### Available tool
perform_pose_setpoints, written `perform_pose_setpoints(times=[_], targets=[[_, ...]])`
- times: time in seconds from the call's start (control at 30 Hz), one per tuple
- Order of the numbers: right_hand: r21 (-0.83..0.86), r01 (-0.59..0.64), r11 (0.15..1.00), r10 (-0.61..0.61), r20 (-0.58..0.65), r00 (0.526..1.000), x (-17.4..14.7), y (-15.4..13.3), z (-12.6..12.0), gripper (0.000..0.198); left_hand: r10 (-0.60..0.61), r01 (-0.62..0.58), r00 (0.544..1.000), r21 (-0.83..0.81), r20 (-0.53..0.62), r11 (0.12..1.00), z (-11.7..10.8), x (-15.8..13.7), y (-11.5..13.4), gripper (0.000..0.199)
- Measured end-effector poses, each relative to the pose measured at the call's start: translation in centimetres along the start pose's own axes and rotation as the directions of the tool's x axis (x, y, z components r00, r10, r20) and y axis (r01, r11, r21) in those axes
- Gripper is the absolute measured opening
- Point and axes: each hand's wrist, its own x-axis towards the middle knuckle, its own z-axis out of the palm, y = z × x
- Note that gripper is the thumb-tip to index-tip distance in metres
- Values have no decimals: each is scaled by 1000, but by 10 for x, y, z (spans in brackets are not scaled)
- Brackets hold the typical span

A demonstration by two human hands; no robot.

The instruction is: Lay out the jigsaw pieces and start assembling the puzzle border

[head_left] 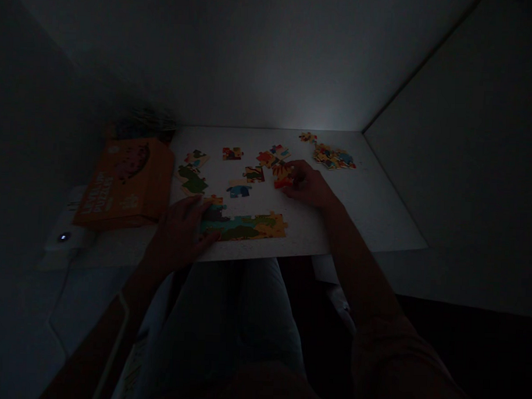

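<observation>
In the dim head view, my right hand (309,185) pinches an orange-and-red striped puzzle piece (283,175) just over or on the white table. My left hand (177,230) lies open at the left end of a joined puzzle strip (247,227), thumb and fingers apart and covering part of it. The strip shows green, blue and yellow shapes. Loose pieces lie beyond it: a blue animal piece (239,190), a striped piece (254,174), a red piece (232,153) and a green piece (191,179). Another orange piece (266,159) lies beside the held one.
A heap of puzzle pieces (334,157) lies at the back right, with a piece (308,137) behind it. An orange puzzle box (127,180) stands at the left. A white device with a small light (64,236) and a cable sits near it. Walls bound the table (374,218).
</observation>
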Motion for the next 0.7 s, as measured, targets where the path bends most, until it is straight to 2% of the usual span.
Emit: perform_pose_setpoints(times=[0.1,0.27,0.5,0.7], targets=[[42,-4,999,4,-13,1000,1,1,2,70,4,-4,1000,0,6,1000,1,0,-1,74],[142,56,988,-41,-106,994,6,5,4,68,-1,1,1000,4,-3,1000,2,0,-2,76],[178,68,982,-32,-202,979,10,4,6,54,-7,7,1000,-5,3,1000,2,0,-1,76],[219,22,975,20,-185,982,13,4,6,57,-39,39,999,-33,13,999,3,0,-1,75]])
